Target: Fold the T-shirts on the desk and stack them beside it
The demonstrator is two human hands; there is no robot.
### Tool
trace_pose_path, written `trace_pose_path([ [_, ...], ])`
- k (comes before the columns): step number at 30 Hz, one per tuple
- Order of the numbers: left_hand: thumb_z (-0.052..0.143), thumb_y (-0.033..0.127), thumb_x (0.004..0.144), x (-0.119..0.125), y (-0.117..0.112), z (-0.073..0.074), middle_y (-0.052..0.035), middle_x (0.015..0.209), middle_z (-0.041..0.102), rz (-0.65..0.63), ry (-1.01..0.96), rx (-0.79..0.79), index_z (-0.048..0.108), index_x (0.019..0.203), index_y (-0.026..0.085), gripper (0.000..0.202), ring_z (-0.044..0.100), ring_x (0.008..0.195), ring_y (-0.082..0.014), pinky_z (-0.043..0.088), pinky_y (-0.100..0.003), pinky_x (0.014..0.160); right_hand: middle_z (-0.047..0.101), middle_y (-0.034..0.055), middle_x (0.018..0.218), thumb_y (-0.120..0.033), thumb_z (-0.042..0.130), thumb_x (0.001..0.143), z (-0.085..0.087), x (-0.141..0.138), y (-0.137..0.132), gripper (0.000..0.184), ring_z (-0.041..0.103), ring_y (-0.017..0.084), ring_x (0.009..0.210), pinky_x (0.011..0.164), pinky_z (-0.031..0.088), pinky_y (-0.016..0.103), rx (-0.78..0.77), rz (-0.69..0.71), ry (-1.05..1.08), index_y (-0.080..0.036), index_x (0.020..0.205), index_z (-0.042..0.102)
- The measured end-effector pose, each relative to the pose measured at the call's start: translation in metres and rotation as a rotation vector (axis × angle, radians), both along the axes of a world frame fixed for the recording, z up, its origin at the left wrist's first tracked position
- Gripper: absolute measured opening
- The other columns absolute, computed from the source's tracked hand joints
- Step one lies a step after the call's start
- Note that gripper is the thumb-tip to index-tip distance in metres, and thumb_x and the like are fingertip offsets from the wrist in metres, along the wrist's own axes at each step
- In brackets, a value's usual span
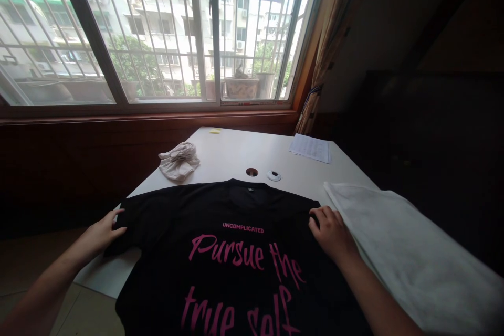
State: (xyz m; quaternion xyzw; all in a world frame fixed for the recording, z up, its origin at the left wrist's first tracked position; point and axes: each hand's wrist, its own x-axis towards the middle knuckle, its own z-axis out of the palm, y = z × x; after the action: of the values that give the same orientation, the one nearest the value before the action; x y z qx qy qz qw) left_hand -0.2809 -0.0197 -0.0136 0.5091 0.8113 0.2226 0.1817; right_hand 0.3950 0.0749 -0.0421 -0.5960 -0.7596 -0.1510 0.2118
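Black T-shirt (pixel 240 275) lies across our surface (pixel 232 152), collar (pixel 249 182) away, between our left hand (pixel 104 232) touching one sleeve (pixel 136 226) and right hand (pixel 334 231) at the opposite shoulder (pixel 299 212); whether either grips, we cannot tell.

A black T-shirt (pixel 236 281) with pink lettering (pixel 243 228) lies across a white table (pixel 232 152) near the window (pixel 214 37); the left hand (pixel 105 228) touches one sleeve (pixel 136 215), the right hand (pixel 329 228) the opposite side.
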Motion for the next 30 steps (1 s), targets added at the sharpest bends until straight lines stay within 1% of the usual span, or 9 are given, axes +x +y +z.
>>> trace_pose_path([
  [3, 0.055, 0.043, 0.08, 0.006, 0.003, 0.011, -0.0113, 0.101, 0.066, 0.076, -0.069, -0.018, 0.044, 0.14, 0.015, 0.067, 0.07, 0.086, -0.0326, 0.058, -0.038, 0.066, 0.062, 0.0091, 0.104, -0.023, 0.052, 0.092, 0.0, 0.0, 0.0, 0.017, 0.055, 0.027, 0.096, 0.084, 0.046, 0.04, -0.004, 0.001, 0.002, -0.021, 0.103, 0.064],
  [8, 0.052, 0.046, 0.088, 0.012, 0.0, 0.028, -0.0098, 0.11, 0.057, 0.175, 0.005, 0.132, 0.031, 0.151, 0.022, 0.071, 0.064, 0.096, -0.0319, 0.055, -0.037, 0.069, 0.062, 0.0088, 0.104, -0.023, 0.052, 0.092, 0.001, 0.0, 0.0, 0.017, 0.055, 0.027, 0.097, 0.085, 0.046, 0.04, -0.005, 0.0, -0.005, -0.021, 0.104, 0.064],
  [11, 0.054, 0.045, 0.088, 0.012, 0.0, 0.033, -0.0094, 0.114, 0.057, 0.18, -0.005, 0.164, 0.032, 0.151, 0.025, 0.07, 0.061, 0.1, -0.0308, 0.054, -0.035, 0.071, 0.062, 0.0086, 0.104, -0.024, 0.052, 0.093, 0.001, 0.0, 0.0, 0.016, 0.055, 0.027, 0.097, 0.085, 0.046, 0.04, -0.009, -0.008, -0.003, -0.022, 0.104, 0.064],
  [15, 0.059, 0.049, 0.087, 0.014, 0.003, 0.037, -0.0107, 0.121, 0.059, 0.255, -0.067, 0.195, 0.034, 0.151, 0.025, 0.073, 0.063, 0.097, -0.0302, 0.054, -0.035, 0.068, 0.062, 0.0086, 0.105, -0.024, 0.052, 0.093, -0.001, 0.001, 0.0, 0.016, 0.055, 0.027, 0.098, 0.085, 0.046, 0.04, -0.013, 0.0, 0.001, -0.022, 0.104, 0.063],
  [18, 0.063, 0.053, 0.084, 0.024, 0.003, 0.044, -0.011, 0.119, 0.062, 0.223, -0.075, 0.246, 0.031, 0.153, 0.024, 0.081, 0.064, 0.099, -0.0322, 0.055, -0.037, 0.069, 0.062, 0.0085, 0.105, -0.025, 0.052, 0.093, -0.002, 0.002, 0.001, 0.016, 0.054, 0.027, 0.097, 0.085, 0.045, 0.04, -0.016, 0.0, 0.004, -0.022, 0.104, 0.063],
  [22, 0.061, 0.052, 0.086, 0.045, 0.002, 0.056, -0.0101, 0.118, 0.06, 0.053, 0.074, 0.342, 0.032, 0.153, 0.025, 0.078, 0.064, 0.1, -0.0312, 0.057, -0.038, 0.072, 0.062, 0.0082, 0.104, -0.025, 0.052, 0.093, -0.003, 0.003, 0.002, 0.016, 0.054, 0.027, 0.097, 0.087, 0.045, 0.04, -0.013, 0.003, 0.0, -0.022, 0.103, 0.063],
  [25, 0.055, 0.051, 0.09, 0.065, 0.002, 0.063, -0.0091, 0.117, 0.058, -0.136, 0.204, 0.469, 0.037, 0.151, 0.026, 0.068, 0.064, 0.099, -0.0295, 0.059, -0.04, 0.074, 0.062, 0.0082, 0.104, -0.024, 0.052, 0.092, -0.002, 0.002, 0.001, 0.016, 0.055, 0.027, 0.097, 0.087, 0.045, 0.039, -0.009, 0.003, 0.004, -0.022, 0.103, 0.063],
  [27, 0.052, 0.049, 0.094, 0.083, -0.003, 0.065, -0.0083, 0.117, 0.059, -0.323, 0.271, 0.538, 0.042, 0.148, 0.028, 0.058, 0.065, 0.1, -0.0286, 0.06, -0.042, 0.08, 0.062, 0.0082, 0.104, -0.024, 0.052, 0.092, -0.002, 0.002, 0.001, 0.016, 0.055, 0.027, 0.098, 0.087, 0.045, 0.039, -0.006, 0.002, 0.006, -0.022, 0.103, 0.064],
  [30, 0.05, 0.034, 0.101, 0.117, -0.019, 0.065, -0.0052, 0.123, 0.062, -0.697, 0.332, 0.563, 0.05, 0.144, 0.034, 0.043, 0.065, 0.108, -0.0252, 0.058, -0.039, 0.094, 0.062, 0.0083, 0.104, -0.024, 0.052, 0.092, -0.001, 0.002, 0.001, 0.017, 0.056, 0.027, 0.097, 0.087, 0.045, 0.04, -0.006, 0.001, 0.006, -0.022, 0.104, 0.064],
])
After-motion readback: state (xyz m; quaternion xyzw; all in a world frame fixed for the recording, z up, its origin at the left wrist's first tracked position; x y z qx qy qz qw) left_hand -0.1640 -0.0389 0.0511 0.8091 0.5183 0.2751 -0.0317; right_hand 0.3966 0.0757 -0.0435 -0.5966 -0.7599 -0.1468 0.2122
